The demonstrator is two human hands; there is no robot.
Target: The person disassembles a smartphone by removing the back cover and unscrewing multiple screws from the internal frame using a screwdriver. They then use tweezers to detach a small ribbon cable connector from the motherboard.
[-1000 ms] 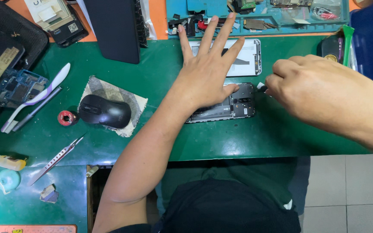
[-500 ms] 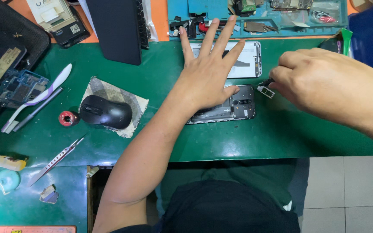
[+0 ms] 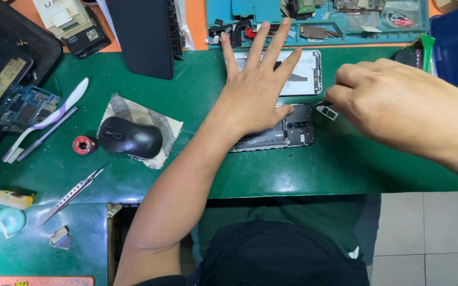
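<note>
My left hand (image 3: 255, 95) lies flat, fingers spread, on an opened phone (image 3: 295, 132) that rests back-up on the green mat (image 3: 303, 169). It presses the phone's left half and hides it. My right hand (image 3: 393, 106) comes in from the right, its fingertips pinched on a small metal part (image 3: 327, 110) just off the phone's upper right corner. A white phone panel (image 3: 307, 74) lies just behind the phone, partly under my left fingers.
A black mouse (image 3: 128, 137) sits on a cloth pad (image 3: 161, 127) at left, beside a red roll (image 3: 83, 144), tweezers (image 3: 70, 196), a toothbrush (image 3: 49, 114) and a circuit board (image 3: 25, 106). A blue parts tray (image 3: 271, 10) and a black box (image 3: 144, 37) stand behind. The mat's front edge is close.
My right hand has shifted slightly right and up, carrying the small metal part a little away from the phone's corner. The left hand has stayed flat on the phone.
</note>
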